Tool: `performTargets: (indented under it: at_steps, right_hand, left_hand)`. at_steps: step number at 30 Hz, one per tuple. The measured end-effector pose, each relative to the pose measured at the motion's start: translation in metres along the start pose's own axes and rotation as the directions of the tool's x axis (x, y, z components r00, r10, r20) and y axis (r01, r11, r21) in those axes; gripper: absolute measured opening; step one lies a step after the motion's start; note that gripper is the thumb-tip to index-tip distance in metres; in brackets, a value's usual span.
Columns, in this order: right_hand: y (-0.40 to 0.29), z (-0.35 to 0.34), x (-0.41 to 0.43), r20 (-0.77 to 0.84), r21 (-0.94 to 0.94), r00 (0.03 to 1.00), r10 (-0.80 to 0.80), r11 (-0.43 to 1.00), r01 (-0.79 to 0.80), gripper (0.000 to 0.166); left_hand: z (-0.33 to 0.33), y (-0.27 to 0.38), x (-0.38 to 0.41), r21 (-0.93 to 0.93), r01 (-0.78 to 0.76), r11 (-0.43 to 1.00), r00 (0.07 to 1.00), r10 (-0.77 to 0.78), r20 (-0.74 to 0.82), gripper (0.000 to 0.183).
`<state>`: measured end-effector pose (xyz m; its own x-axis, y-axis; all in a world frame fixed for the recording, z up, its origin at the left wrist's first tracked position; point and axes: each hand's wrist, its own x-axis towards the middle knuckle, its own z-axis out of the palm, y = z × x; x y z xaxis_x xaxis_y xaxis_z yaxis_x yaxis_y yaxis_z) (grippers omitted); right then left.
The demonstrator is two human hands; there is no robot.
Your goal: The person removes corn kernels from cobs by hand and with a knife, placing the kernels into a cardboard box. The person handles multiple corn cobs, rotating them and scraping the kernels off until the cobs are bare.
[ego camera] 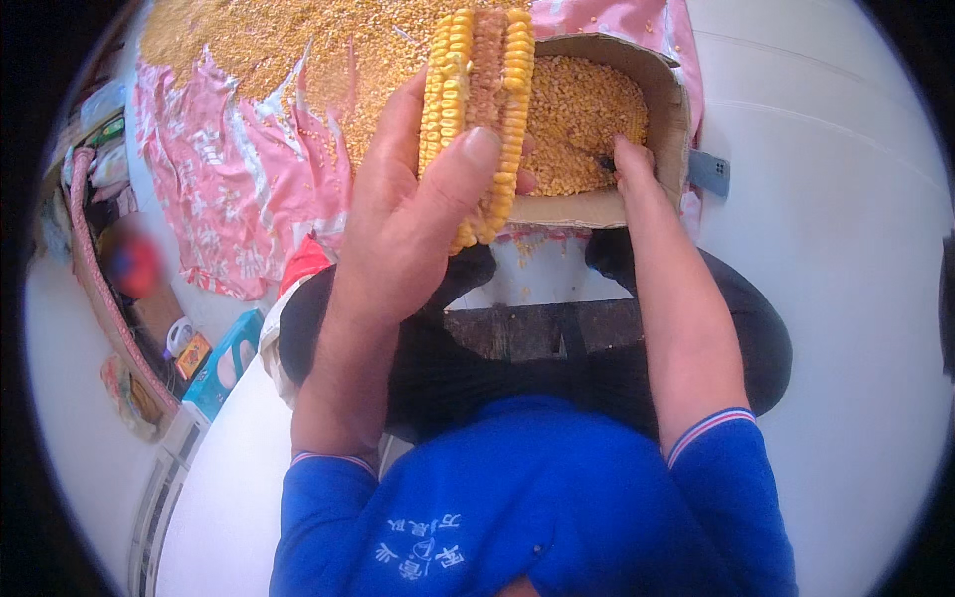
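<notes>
My left hand (418, 201) grips an ear of corn (515, 67) upright, thumb across its near face. A strip of bare reddish cob (489, 60) runs down the ear between rows of yellow kernels. My right hand (634, 160) reaches down into a cardboard box (666, 142), at its right side. Loose corn kernels (574, 97) fill much of the box. The right fingers are partly hidden; a small dark thing shows beside them, and I cannot tell what it is or whether they hold it.
Loose kernels (246, 37) cover a pink patterned cloth (246, 186) on the floor. A phone (709, 173) lies right of the box. At left stand a turquoise box (224, 362), a small orange box (193, 356) and a white bottle (179, 336).
</notes>
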<state>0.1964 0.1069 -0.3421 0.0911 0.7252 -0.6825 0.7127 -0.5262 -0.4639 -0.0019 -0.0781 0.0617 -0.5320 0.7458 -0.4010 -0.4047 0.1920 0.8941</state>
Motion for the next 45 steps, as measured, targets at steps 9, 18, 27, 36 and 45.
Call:
performTargets:
  at_steps: [9,18,27,36,45]
  right_hand:
    - [0.008,0.020,0.017,-0.175,0.148,0.984,0.031,0.989,-0.005,0.036]
    - [-0.034,-0.022,-0.036,0.387,0.304,0.917,0.101,0.924,-0.230,0.036]
    - [-0.027,-0.032,-0.043,0.461,-0.022,0.885,-0.070,0.996,0.090,0.055]
    - [-0.049,-0.038,-0.079,0.531,-0.376,0.799,-0.282,0.767,0.521,0.059]
    - [-0.053,-0.034,-0.095,0.597,-0.573,0.759,-0.261,0.523,0.631,0.060]
  left_hand:
    - [0.012,-0.013,0.009,0.103,0.038,0.994,0.999,-0.039,0.011,0.053]
    - [-0.008,-0.093,0.041,0.714,-0.044,0.698,0.999,0.027,0.035,0.051]
    - [-0.026,-0.173,0.085,0.931,0.088,0.355,0.984,-0.173,-0.027,0.039]
    - [-0.036,-0.269,0.095,0.988,0.026,0.154,0.972,-0.234,0.011,0.028]
    - [-0.011,-0.245,0.093,0.966,-0.121,0.229,0.970,0.233,0.067,0.039]
